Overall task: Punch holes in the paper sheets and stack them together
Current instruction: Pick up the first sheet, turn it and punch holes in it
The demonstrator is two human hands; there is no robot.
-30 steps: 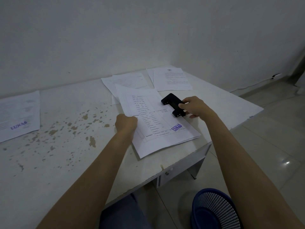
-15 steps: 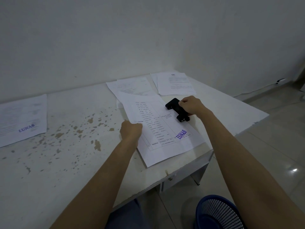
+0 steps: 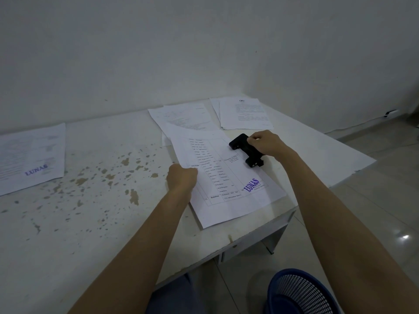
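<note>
A printed sheet (image 3: 229, 177) with a table and a purple LUNAS stamp lies near the front right of the white table (image 3: 102, 223). My left hand (image 3: 182, 179) grips its left edge, fingers curled round the paper. A black hole punch (image 3: 246, 150) sits over the sheet's right edge. My right hand (image 3: 264, 143) rests on top of the punch with fingers curled over its handle. The punch's slot and the paper edge inside it are hidden by my hand.
Two loose piles of printed sheets (image 3: 186, 120) (image 3: 244, 113) lie at the back of the table near the wall. Another stamped sheet (image 3: 31, 157) lies at the far left. A blue mesh basket (image 3: 301, 293) stands on the tiled floor at the lower right.
My right hand has shifted along the punch towards its far end. The left hand keeps its grip on the sheet. The camera has tilted slightly.
</note>
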